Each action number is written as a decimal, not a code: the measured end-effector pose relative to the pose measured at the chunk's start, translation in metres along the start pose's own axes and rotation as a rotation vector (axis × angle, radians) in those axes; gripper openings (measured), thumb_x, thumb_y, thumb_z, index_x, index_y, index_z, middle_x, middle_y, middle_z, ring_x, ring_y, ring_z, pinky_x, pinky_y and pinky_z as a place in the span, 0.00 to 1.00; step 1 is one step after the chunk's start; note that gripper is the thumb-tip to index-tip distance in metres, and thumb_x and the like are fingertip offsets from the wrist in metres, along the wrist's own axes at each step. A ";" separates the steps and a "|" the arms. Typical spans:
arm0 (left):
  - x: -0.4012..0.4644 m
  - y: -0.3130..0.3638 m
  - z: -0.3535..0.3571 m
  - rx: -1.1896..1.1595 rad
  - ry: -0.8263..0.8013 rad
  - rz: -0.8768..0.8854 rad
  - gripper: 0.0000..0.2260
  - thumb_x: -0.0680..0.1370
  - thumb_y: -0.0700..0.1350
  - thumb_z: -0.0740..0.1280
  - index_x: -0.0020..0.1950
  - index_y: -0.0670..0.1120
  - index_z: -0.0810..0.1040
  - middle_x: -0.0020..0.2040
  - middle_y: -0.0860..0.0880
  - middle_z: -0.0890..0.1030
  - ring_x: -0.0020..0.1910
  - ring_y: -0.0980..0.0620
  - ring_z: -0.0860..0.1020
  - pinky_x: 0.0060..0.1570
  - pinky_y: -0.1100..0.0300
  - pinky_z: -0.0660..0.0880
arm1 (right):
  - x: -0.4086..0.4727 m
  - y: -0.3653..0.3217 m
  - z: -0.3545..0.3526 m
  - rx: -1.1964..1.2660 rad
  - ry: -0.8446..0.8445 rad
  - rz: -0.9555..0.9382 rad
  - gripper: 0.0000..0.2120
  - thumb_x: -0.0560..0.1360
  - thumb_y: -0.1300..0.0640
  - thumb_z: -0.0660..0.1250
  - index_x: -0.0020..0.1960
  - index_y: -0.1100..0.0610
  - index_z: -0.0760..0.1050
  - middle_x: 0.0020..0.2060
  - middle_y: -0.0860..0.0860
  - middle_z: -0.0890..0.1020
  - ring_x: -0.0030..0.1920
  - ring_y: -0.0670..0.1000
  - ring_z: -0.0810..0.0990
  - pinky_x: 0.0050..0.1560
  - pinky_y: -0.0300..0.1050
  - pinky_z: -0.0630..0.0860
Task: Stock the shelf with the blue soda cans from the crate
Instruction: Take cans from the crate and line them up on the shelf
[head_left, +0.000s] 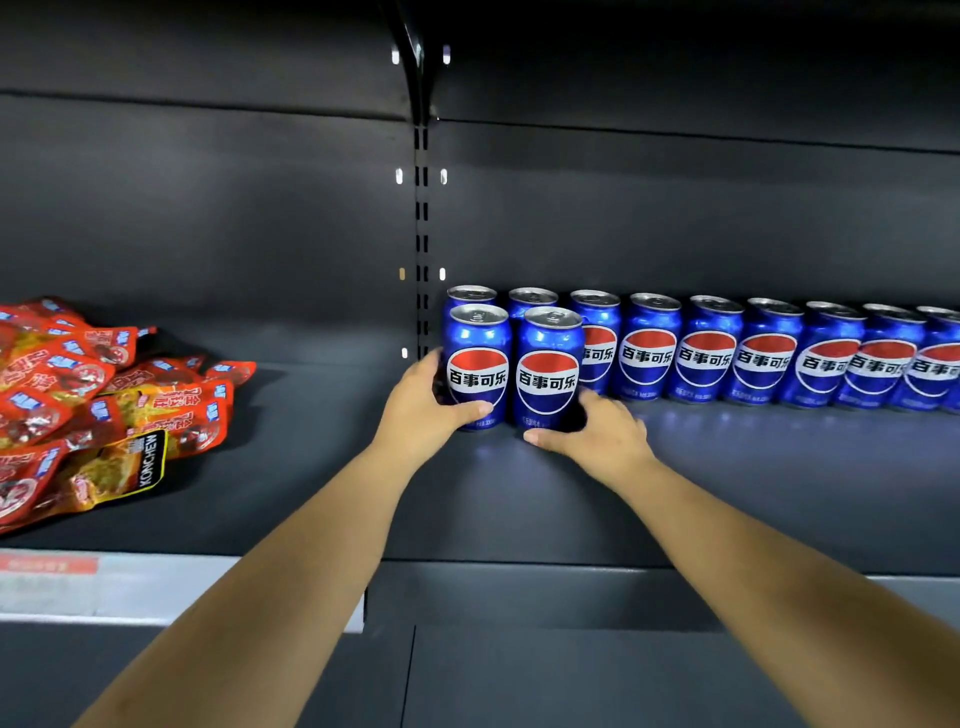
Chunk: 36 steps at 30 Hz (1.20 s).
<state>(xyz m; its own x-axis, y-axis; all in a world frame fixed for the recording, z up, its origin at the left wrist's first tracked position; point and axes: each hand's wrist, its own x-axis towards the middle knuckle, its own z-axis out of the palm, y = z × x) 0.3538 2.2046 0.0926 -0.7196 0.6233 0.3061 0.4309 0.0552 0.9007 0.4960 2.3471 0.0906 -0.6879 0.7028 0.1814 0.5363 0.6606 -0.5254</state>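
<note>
Two blue soda cans stand upright side by side on the dark shelf, in front of the back row. My left hand grips the left front can low on its body, thumb across the front. My right hand grips the right front can near its base, thumb under the label. Behind them a row of several blue cans lines the back of the shelf and runs off to the right. The crate is out of view.
A heap of red and yellow snack packets lies on the neighbouring shelf section to the left. A slotted upright divides the two sections. Bare shelf lies in front of the can row. A price strip edges the left shelf.
</note>
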 end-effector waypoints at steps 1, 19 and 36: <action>0.000 0.001 0.000 0.001 -0.003 -0.006 0.32 0.67 0.40 0.77 0.67 0.50 0.70 0.62 0.50 0.76 0.57 0.53 0.77 0.57 0.58 0.74 | -0.001 -0.001 0.000 0.039 0.010 -0.002 0.39 0.65 0.37 0.73 0.70 0.51 0.64 0.67 0.51 0.72 0.69 0.53 0.66 0.71 0.53 0.59; -0.001 0.000 -0.001 0.265 -0.061 -0.058 0.30 0.65 0.40 0.76 0.64 0.47 0.69 0.61 0.49 0.74 0.60 0.49 0.73 0.61 0.50 0.73 | 0.002 0.009 -0.001 0.450 0.102 -0.030 0.20 0.62 0.57 0.80 0.42 0.46 0.69 0.40 0.40 0.78 0.45 0.46 0.76 0.63 0.59 0.69; -0.003 0.003 0.000 0.280 0.040 0.000 0.27 0.67 0.48 0.77 0.64 0.47 0.73 0.60 0.50 0.78 0.57 0.52 0.76 0.53 0.59 0.73 | -0.006 0.001 -0.004 0.192 0.158 -0.032 0.33 0.66 0.46 0.76 0.67 0.51 0.71 0.55 0.50 0.81 0.60 0.52 0.75 0.66 0.56 0.66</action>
<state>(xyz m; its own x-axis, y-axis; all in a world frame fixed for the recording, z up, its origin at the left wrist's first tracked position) 0.3577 2.2025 0.0947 -0.7385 0.5920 0.3228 0.5603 0.2724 0.7822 0.5022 2.3444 0.0923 -0.6096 0.7250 0.3206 0.4021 0.6313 -0.6631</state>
